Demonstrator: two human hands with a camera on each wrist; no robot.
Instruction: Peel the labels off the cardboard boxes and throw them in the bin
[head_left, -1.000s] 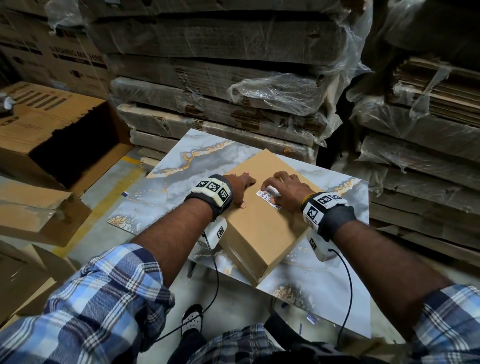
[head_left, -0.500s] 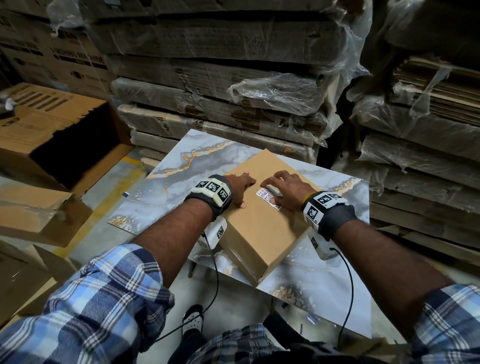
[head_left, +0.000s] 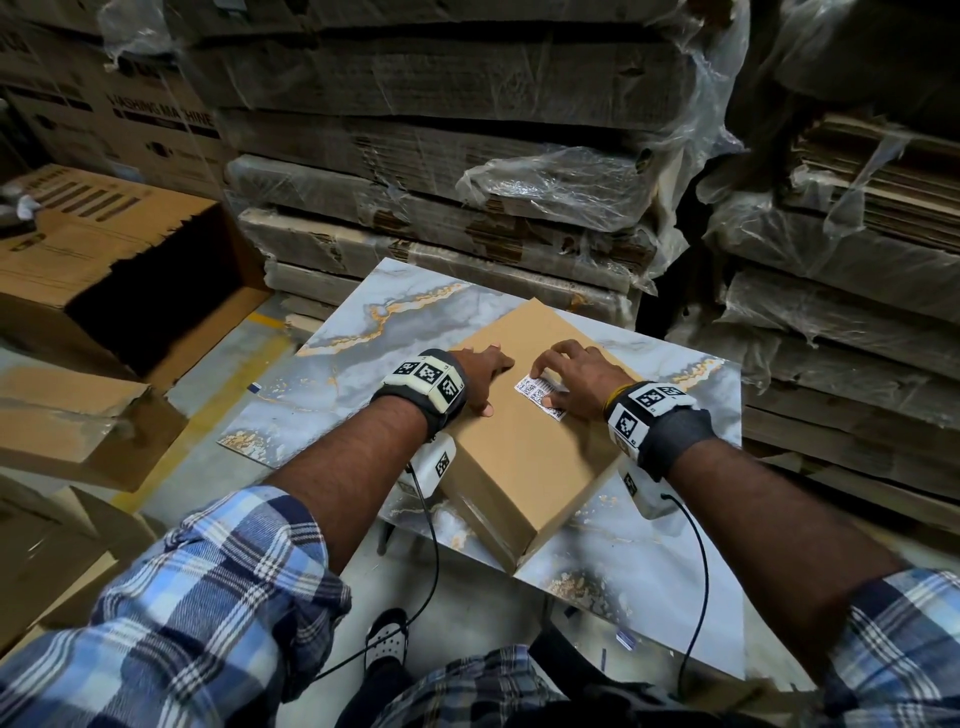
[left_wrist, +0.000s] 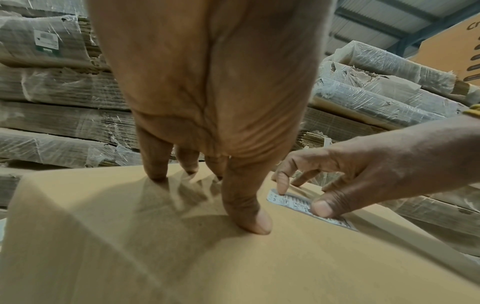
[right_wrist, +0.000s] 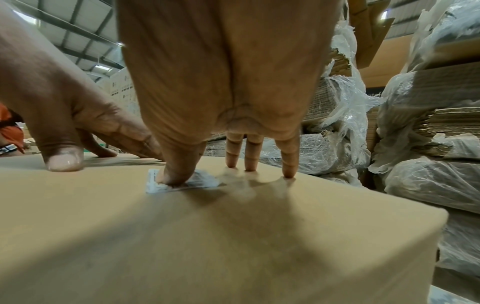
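Cardboard box (head_left: 524, 447) lay on marble-print tabletop (head_left: 363, 332). L hand (head_left: 480, 371) pressed flat on box, fingers straight, holding nothing. R hand (head_left: 582, 379) thumb & forefinger bore on barcode label (head_left: 540, 397); pinch not confirmable.

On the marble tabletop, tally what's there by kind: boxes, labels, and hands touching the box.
Closed cardboard box: 1
White barcode label on its top: 1
Hands on the box: 2, left hand and right hand
Total: 4
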